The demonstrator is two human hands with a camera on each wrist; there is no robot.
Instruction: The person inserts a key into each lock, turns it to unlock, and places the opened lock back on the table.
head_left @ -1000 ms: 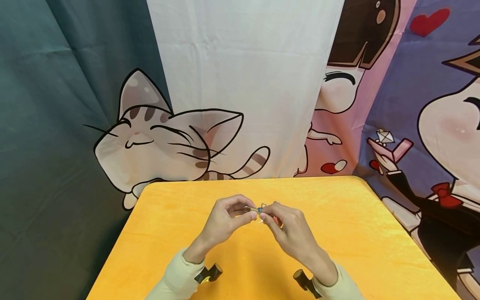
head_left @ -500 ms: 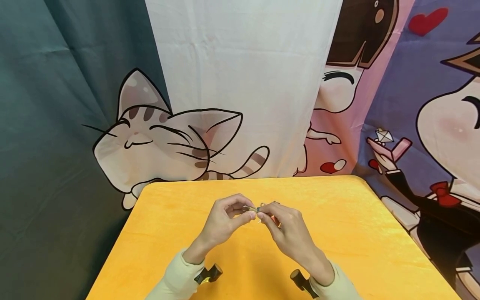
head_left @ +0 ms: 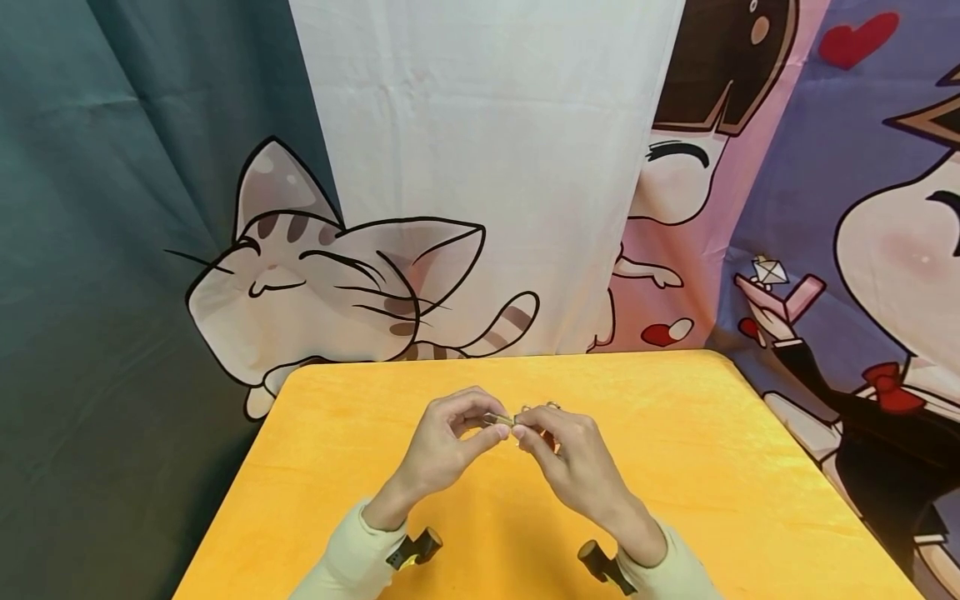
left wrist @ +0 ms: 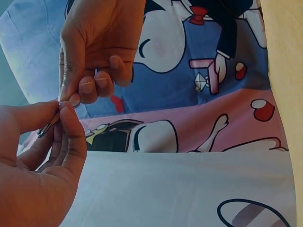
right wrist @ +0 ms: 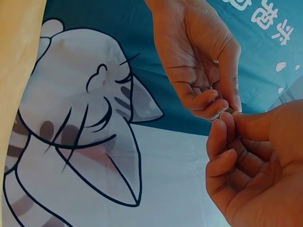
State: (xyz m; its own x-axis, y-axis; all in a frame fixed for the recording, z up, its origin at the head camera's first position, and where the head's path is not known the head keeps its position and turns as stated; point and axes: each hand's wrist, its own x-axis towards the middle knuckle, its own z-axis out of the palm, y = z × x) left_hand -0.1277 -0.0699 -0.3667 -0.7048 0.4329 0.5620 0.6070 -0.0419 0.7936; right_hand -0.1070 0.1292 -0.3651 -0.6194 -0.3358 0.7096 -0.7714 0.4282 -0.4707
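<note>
In the head view, my left hand (head_left: 448, 437) pinches a thin, brass-coloured metal piece (head_left: 495, 418) between thumb and forefinger. Its dark rounded end (left wrist: 45, 130) shows behind the thumb in the left wrist view. My right hand (head_left: 581, 454) meets it fingertip to fingertip and pinches its other end, which the fingers mostly cover. A small gold ring (head_left: 553, 405) shows just above the right forefinger, and something reddish (head_left: 550, 439) is partly hidden beneath that hand. Both hands are above the table. The exact kind of the small piece cannot be made out.
A yellow cloth covers the table (head_left: 360, 433). Behind its far edge hangs a printed curtain (head_left: 480, 125) with a cartoon cat and figures. Each wrist wears a strapped dark camera (head_left: 420, 547), close to the pale sleeves.
The right hand has shifted slightly left, closer to the left fingertips. A blue part between the hands, visible earlier, is now covered by the right fingers. The left hand has barely moved.
</note>
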